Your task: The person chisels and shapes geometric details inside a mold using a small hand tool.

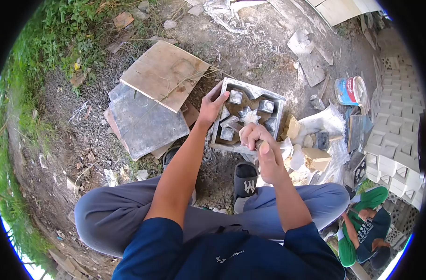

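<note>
A square metal-looking mold (282, 105) with raised walls sits tilted in front of me. Inside it are a star-shaped block (248, 115) at the centre and several small square blocks around it. My left hand (212, 107) grips the mold's left wall, thumb over the rim. Over the lower part of the mold, my right hand (263, 151) is closed round the handle of a scraper-like hand tool (233, 125). Its flat end points into the mold near the lower-left block; my fingers hide most of the tool.
Left of the mold lie a wooden board (164, 70) and a grey slab (147, 122). A paint bucket (350, 91), plastic sheeting (322, 122) and stacked pale blocks (394, 135) stand at right. Another person (369, 228) sits at the lower right. Grass borders the left.
</note>
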`<control>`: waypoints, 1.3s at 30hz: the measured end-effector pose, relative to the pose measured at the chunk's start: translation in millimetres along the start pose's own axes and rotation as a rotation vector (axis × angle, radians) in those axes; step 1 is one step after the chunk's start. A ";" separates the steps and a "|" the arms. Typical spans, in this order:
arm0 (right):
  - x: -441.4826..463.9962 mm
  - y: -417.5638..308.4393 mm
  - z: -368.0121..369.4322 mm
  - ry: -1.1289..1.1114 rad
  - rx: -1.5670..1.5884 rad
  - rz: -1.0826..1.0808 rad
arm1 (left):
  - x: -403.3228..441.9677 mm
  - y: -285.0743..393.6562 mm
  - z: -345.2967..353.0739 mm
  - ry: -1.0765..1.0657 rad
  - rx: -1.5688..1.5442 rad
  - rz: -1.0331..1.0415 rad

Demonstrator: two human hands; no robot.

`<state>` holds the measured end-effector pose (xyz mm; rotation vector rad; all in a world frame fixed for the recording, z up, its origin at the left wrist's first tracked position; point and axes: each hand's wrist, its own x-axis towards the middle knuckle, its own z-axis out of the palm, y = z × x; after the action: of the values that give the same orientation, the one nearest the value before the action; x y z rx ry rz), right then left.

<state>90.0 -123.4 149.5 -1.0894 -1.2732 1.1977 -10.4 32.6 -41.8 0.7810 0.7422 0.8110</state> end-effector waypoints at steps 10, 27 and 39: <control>1.5 -22.7 7.4 -0.092 -0.011 -0.029 | 0.8 -1.1 -1.1 -0.003 0.020 0.032; 21.2 11.1 -32.3 0.339 0.196 -0.143 | -20.2 29.9 -38.3 0.030 0.558 0.170; 7.0 -41.1 -79.2 0.756 0.587 -0.354 | -62.6 32.4 34.2 0.042 0.906 0.265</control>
<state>169.9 -115.4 188.9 -0.7192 -0.4479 0.6993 -23.9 -15.4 18.6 1.7028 1.0711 0.7099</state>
